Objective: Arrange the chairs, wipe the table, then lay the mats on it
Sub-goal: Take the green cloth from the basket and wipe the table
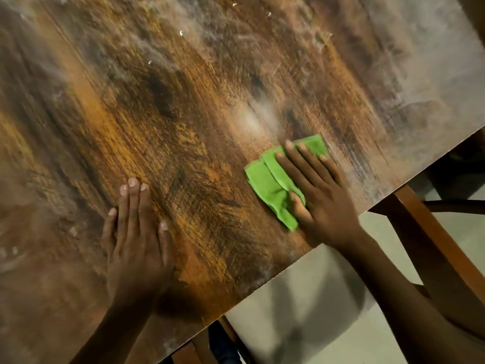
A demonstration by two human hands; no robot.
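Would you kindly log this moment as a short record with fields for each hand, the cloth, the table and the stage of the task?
left hand: flat on the table, fingers straight, holding nothing
right hand: pressing flat on the green cloth
green cloth: folded, lying on the table near its edge
table: wood-grain top, pale crumbs at far side
stage: wiping; no mats visible

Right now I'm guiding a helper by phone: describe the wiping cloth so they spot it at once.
Start at the wooden table and go to its near edge. There the right hand presses flat on a folded cloth, away from the bare left hand. It is the only bright green thing on the brown surface.
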